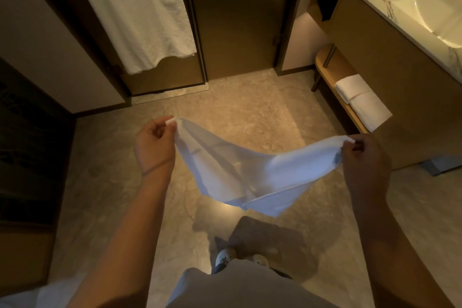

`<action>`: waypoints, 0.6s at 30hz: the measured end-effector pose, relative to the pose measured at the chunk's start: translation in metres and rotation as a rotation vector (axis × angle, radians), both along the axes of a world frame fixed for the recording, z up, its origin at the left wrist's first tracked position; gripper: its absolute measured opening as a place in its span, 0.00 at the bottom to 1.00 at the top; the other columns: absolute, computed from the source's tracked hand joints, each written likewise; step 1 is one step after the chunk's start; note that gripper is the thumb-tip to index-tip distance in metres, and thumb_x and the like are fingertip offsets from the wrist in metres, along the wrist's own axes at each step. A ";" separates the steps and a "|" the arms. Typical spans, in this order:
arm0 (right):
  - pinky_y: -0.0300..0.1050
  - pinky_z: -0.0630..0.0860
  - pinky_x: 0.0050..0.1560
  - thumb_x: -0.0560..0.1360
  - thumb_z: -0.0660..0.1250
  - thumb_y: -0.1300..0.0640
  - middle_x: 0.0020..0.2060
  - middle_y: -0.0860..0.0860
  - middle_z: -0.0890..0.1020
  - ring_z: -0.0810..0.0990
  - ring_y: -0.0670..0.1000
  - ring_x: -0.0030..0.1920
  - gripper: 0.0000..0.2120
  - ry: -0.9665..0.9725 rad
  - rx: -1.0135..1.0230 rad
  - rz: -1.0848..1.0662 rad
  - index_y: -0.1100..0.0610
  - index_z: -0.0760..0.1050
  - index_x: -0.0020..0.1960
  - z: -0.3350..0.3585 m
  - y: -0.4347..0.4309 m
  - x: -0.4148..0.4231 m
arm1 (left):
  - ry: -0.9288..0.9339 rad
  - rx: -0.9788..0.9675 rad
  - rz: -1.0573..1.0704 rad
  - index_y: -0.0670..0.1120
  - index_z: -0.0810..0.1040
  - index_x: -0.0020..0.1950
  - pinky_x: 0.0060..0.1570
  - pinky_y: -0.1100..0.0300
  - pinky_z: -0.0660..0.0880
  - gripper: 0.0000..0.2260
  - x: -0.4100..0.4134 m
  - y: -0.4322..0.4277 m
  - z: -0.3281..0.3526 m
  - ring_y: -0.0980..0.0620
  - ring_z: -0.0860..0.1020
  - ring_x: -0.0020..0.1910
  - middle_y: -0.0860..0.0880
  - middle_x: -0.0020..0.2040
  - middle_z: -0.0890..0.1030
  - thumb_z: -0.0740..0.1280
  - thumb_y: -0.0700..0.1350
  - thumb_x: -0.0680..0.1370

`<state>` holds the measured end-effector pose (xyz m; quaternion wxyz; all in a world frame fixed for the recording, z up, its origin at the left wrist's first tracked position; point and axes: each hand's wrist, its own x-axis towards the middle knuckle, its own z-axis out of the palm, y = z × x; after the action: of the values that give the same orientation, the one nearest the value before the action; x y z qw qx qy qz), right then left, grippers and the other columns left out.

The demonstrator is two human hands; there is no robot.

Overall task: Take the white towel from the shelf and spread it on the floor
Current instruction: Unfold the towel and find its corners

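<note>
A white towel (pixel 240 170) hangs unfolded in the air between my hands, above the beige stone floor (pixel 225 107). My left hand (pixel 155 140) pinches its upper left corner. My right hand (pixel 362 155) pinches the upper right corner, beside a small label. The towel sags in the middle and its lower edge hangs free above the floor. The low wooden shelf (pixel 325 62) under the vanity stands at the right and holds two more folded white towels (pixel 360 100).
A large white towel (pixel 135 12) hangs on the glass door at the upper left. A brown door (pixel 237 20) stands straight ahead. The marble vanity with its sink (pixel 425 7) fills the upper right. My feet in pale shoes (pixel 226 256) stand below the towel.
</note>
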<state>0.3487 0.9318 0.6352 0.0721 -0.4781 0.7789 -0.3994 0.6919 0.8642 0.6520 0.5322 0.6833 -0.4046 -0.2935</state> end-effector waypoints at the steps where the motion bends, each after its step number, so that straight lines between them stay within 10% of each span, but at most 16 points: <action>1: 0.46 0.74 0.44 0.77 0.62 0.59 0.43 0.52 0.80 0.76 0.49 0.43 0.08 -0.009 -0.004 -0.030 0.60 0.76 0.53 -0.001 0.001 -0.005 | -0.012 -0.012 0.038 0.52 0.80 0.50 0.48 0.53 0.79 0.06 0.006 -0.002 0.001 0.54 0.80 0.42 0.51 0.42 0.82 0.68 0.43 0.76; 18: 0.44 0.71 0.45 0.77 0.61 0.62 0.46 0.59 0.82 0.80 0.58 0.46 0.09 0.063 0.141 -0.002 0.63 0.77 0.54 -0.029 0.005 -0.020 | -0.037 0.076 -0.068 0.51 0.79 0.51 0.43 0.63 0.73 0.05 -0.009 0.004 -0.025 0.60 0.77 0.42 0.56 0.42 0.79 0.65 0.43 0.78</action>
<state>0.3288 0.9368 0.6060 0.0809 -0.4834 0.8074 -0.3284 0.6832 0.8682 0.6270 0.4882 0.6941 -0.4259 -0.3139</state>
